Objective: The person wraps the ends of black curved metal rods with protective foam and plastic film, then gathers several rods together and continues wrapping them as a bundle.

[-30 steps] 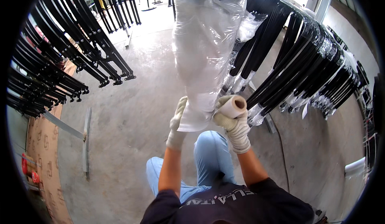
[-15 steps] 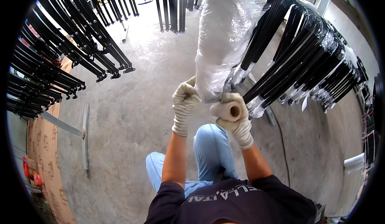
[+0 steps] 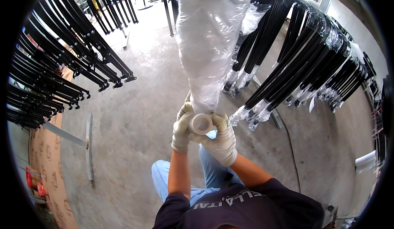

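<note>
A tall bundle [image 3: 211, 44] wrapped in white, shiny stretch film hangs in front of me, narrowing toward its lower end. Just below that end is a roll of stretch film [image 3: 192, 126], its hollow core turned toward me. My gloved right hand [image 3: 221, 142] grips the roll from the right and below. On the roll's left side, my gloved left hand [image 3: 182, 126] is closed against it, with some fingers hidden behind the roll and the bundle.
Black metal frames [image 3: 74, 36] hang in rows at the left. More black frames [image 3: 287, 56], their lower ends wrapped in clear film, hang close on the right. A metal bar [image 3: 89, 147] and brown patterned sheeting [image 3: 47, 163] lie on the floor at left; a dark cable [image 3: 291, 155] runs along the right.
My right hand has carried the roll leftward from the bundle's lower right to beneath its tip, meeting my left hand. The left hand has moved down from the bundle's left edge to the roll.
</note>
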`<state>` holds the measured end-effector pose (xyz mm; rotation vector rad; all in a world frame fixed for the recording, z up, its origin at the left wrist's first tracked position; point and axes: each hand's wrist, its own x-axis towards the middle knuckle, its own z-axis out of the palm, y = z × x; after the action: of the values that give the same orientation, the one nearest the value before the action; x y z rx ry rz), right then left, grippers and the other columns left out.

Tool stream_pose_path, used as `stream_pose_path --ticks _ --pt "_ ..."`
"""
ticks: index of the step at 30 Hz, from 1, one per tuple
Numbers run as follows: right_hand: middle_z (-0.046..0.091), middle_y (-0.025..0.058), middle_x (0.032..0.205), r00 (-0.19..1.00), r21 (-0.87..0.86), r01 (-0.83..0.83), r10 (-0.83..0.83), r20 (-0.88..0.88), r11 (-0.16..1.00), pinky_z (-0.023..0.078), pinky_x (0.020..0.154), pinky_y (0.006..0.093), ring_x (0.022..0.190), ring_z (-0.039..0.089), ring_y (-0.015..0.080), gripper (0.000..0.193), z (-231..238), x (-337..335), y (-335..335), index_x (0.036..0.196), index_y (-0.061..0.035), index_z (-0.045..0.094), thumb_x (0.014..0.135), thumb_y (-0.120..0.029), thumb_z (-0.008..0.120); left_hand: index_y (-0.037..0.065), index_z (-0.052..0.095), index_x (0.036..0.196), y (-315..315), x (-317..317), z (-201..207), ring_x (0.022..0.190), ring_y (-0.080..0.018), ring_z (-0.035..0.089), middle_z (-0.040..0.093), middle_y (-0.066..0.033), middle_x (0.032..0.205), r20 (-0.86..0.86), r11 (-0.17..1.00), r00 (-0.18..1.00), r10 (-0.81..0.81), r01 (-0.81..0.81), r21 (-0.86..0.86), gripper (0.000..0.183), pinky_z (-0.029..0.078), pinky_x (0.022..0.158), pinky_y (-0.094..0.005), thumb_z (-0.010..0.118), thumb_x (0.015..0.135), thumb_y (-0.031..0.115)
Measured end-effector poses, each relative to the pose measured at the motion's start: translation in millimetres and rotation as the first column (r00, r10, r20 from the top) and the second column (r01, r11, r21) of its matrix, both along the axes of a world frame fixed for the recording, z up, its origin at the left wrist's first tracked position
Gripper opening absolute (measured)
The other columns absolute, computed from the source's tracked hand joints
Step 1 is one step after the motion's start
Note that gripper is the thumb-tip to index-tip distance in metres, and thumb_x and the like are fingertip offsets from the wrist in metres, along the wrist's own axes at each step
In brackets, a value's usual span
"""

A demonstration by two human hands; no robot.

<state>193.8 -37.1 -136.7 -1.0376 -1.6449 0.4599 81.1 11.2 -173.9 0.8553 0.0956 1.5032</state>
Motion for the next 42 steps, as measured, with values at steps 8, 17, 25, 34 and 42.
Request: stream_pose_path --ticks 8,17,25,34,42 --pt "0.060 0.0113 0.088 0.919 -0.207 -0.297 0.220 -0.327 0.932 0.046 0.077 0.0299 0.085 0.059 0.0189 0.036 12.9 13.7 -1.5 0.102 -0.0015 0.051 0.075 -0.022 0.065 0.005 0.046 0.096 -7.2 2.0 10.0 0.087 -0.0133 0.050 0.047 -0.0062 0.106 -0.368 0.874 0.797 0.479 -0.392 0.288 0.054 0.044 0.077 -0.0274 0.075 0.050 0.004" --pt "0.056 0.0041 0.094 0.856 -0.256 -0.365 0.215 -0.470 0.895 0.047 0.073 0.0262 0.085 0.054 0.0120 0.059 45.3 4.2 79.7 0.111 -0.0023 0.043 0.062 -0.017 0.072 0.002 0.052 0.089 -6.9 4.5 1.2 0.094 -0.0158 0.053 0.055 -0.0096 0.098 -0.517 0.783 0.590 0.620 -0.418 0.461 0.039 0.045 0.071 -0.0240 0.069 0.054 0.001" --pt "0.056 0.0022 0.096 0.772 -0.171 -0.459 0.297 -0.562 0.872 0.047 0.073 0.0255 0.087 0.054 0.0101 0.058 47.9 -0.5 71.5 0.112 -0.0036 0.043 0.062 -0.010 0.070 0.001 0.054 0.087 -36.7 8.4 -7.9 0.078 -0.0205 0.061 0.061 -0.0175 0.094 -0.227 0.193 0.071 0.971 -0.793 0.578 0.040 0.049 0.064 -0.0304 0.077 0.059 0.020" --pt "0.059 0.0042 0.091 0.760 -0.161 -0.464 0.298 -0.578 0.871 0.047 0.072 0.0262 0.082 0.056 0.0110 0.053 52.5 2.3 53.4 0.105 -0.0014 0.050 0.059 -0.012 0.072 0.001 0.054 0.096 -8.0 18.2 7.8 0.077 -0.0112 0.054 0.058 -0.0052 0.087 -0.216 0.614 0.632 0.744 -0.775 -0.152 0.034 0.045 0.068 -0.0235 0.060 0.080 0.030" --pt "0.058 0.0084 0.095 0.666 -0.158 -0.503 0.264 -0.698 0.850 0.047 0.074 0.0272 0.084 0.056 0.0150 0.069 51.1 5.1 50.0 0.111 0.0007 0.044 0.055 -0.020 0.079 0.002 0.037 0.119 14.5 48.3 -17.8 0.094 -0.0134 0.051 0.055 -0.0089 0.102 -0.299 0.811 0.792 0.533 -0.579 -0.088 0.044 0.048 0.073 -0.0248 0.054 0.084 0.022"
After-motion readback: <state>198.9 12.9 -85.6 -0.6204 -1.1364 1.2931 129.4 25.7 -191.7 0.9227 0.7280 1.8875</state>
